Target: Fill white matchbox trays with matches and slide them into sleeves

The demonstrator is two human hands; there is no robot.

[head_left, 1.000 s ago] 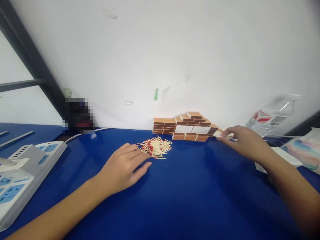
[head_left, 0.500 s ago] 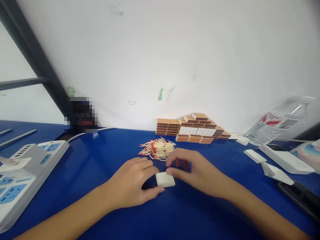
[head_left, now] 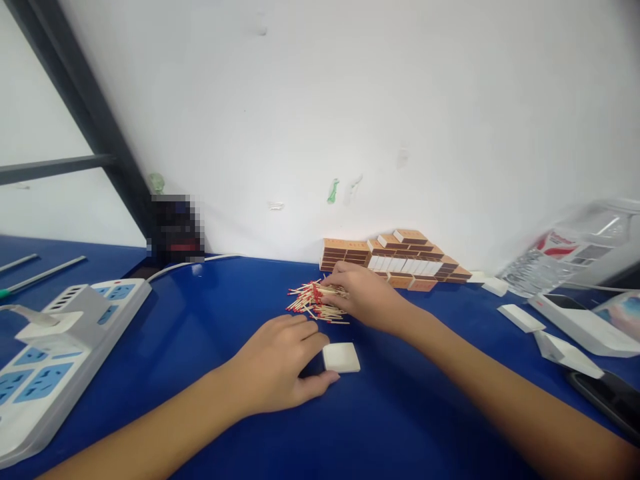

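Observation:
My left hand (head_left: 285, 363) rests on the blue table, its thumb and index finger at the left corners of a small white matchbox tray (head_left: 342, 358), holding it between them. Behind the tray lies a loose pile of red-tipped matches (head_left: 313, 303). My right hand (head_left: 367, 297) reaches over the right side of this pile, its fingers bent and closed around some matches; the fingertips are partly lost among the sticks.
Stacked matchboxes (head_left: 345, 253) stand against the wall. On the right are a clear bottle (head_left: 570, 250), white box pieces (head_left: 521, 319), a white device (head_left: 585, 327) and a black phone (head_left: 607, 400). A power strip (head_left: 65, 373) lies at the left.
My right hand has moved from the white tray up and away to the match pile, where its fingers close on matches. My left hand stays at the tray. The view has shifted slightly.

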